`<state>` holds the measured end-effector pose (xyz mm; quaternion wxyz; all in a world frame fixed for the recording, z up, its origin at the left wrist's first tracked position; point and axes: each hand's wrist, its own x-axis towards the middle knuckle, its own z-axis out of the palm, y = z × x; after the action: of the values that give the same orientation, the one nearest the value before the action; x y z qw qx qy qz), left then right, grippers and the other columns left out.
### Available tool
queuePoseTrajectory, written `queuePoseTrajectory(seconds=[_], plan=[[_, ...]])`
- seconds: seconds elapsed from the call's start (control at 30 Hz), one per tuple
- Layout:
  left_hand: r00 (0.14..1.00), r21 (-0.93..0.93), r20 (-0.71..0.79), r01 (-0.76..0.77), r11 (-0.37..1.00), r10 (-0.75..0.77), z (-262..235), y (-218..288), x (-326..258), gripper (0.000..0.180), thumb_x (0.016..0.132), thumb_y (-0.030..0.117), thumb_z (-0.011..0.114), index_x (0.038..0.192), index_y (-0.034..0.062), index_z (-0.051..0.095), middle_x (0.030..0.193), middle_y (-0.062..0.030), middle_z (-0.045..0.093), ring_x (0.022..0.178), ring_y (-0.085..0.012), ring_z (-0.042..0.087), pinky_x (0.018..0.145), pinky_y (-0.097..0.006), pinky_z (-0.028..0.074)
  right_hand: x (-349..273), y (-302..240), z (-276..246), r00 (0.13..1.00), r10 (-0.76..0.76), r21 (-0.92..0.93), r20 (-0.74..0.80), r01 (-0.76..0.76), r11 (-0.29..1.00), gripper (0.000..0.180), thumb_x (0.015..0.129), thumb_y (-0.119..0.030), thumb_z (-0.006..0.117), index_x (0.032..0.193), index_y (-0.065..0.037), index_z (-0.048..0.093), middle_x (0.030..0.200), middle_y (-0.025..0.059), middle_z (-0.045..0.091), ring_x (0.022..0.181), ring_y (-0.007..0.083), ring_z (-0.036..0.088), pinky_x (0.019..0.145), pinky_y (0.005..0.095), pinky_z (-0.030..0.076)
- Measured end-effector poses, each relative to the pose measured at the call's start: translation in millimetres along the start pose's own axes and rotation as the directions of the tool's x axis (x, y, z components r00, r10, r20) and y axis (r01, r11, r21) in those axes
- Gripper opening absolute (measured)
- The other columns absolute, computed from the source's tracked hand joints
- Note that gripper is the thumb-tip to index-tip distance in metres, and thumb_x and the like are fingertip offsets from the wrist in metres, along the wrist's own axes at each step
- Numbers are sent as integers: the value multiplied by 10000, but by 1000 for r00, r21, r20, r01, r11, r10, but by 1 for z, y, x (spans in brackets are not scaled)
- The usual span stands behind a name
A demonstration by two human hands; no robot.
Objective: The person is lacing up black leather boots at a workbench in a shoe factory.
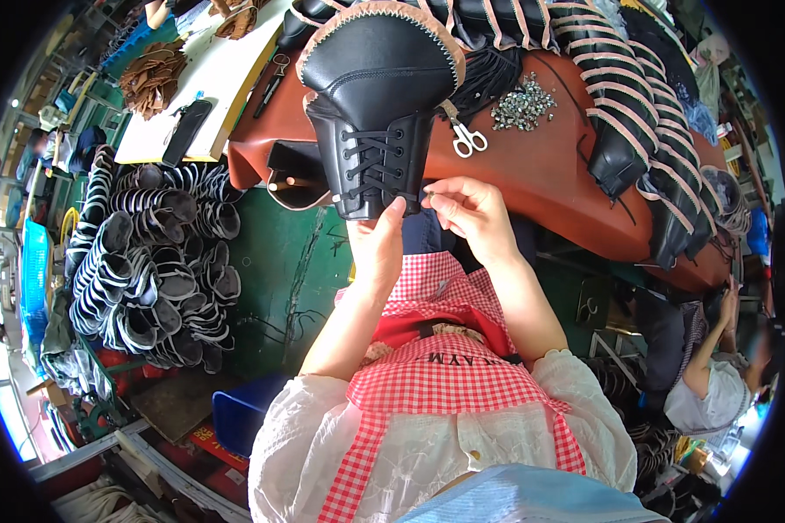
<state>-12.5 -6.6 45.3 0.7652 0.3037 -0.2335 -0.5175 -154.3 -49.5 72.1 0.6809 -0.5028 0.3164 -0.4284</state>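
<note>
A black leather boot upper (377, 105) with pink stitched trim and black laces lies on the brown table (549, 174), its laced end toward me. My left hand (378, 247) grips the lower edge of the laced part, thumb on the leather. My right hand (464, 212) pinches the lace end at the lower right corner of the upper. Small scissors (467, 138) lie just right of the upper, beside a heap of silver eyelets (523, 105).
More black uppers (624, 105) are stacked along the table's right and back. A big pile of uppers (148, 261) sits on the green floor at left. A blue bin (240, 414) stands lower left. Another person (711, 383) sits at right.
</note>
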Motion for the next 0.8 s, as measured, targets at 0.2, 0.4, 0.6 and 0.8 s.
queuePoseTrajectory(seconds=[0.2,0.4,0.6,0.8], plan=[[991,86,-43,-120,989,124,5,-5,-7,368,807,-83,649,1150,17,564,1057,-56,622,931,-135,603,863,-281,485,-3,4,8,996,-87,-153,6,87,984,148,899,-118,655,991,-6,627,821,26,649,685,55,546,594,181,426],[980,217,68,-200,955,190,2,-2,-12,363,801,-79,654,1148,-11,570,1067,-87,637,936,-146,622,857,-281,500,-4,-1,12,991,-135,-213,13,135,968,134,896,-102,656,966,5,614,812,3,613,707,54,542,634,191,438],[976,242,73,-215,946,203,9,2,-15,340,796,-67,668,1126,-23,596,1051,-88,654,929,-152,631,860,-286,504,-6,-1,10,981,-188,-276,50,195,941,111,898,-91,641,940,4,601,823,5,611,734,61,550,660,205,448],[975,215,83,-219,952,206,10,4,-14,337,800,-64,667,1127,-25,595,1055,-90,653,925,-147,631,859,-285,504,-7,-1,15,945,-318,-410,80,322,853,78,892,-65,613,930,-15,567,827,35,577,711,101,554,616,229,443]])
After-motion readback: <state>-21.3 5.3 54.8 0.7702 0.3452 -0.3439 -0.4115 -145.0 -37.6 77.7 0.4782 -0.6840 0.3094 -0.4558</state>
